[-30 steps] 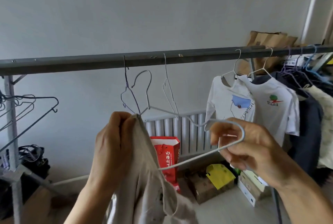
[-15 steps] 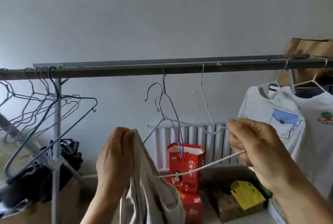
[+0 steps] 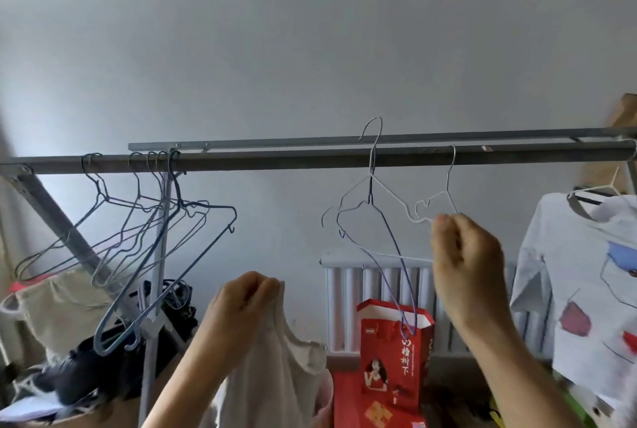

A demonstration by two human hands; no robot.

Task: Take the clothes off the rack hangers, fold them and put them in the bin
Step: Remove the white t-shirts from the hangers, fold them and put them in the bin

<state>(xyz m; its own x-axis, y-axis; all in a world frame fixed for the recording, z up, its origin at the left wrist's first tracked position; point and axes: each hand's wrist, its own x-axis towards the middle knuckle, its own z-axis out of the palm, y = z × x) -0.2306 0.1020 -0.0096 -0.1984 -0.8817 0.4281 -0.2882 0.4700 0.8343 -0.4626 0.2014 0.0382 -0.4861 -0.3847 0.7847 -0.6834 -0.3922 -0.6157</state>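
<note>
In the head view, the left hand has its grip clamped on the top edge of a cream garment, which hangs low in front of the rack rail. The right hand's grip is closed round a white wire hanger, whose hook stands above the rail. A red bag carries white Chinese characters, too blurred to read.

Above the rail is only bare wall, so the way upward is open. The rail is also bare between the bunch of empty hangers at the left and the white hanger that the right hand grips. The left hand, holding a beige garment, is below this gap. A purple hanger and a grey hanger crowd just beside the right hand. A white T-shirt closes the right side.
</note>
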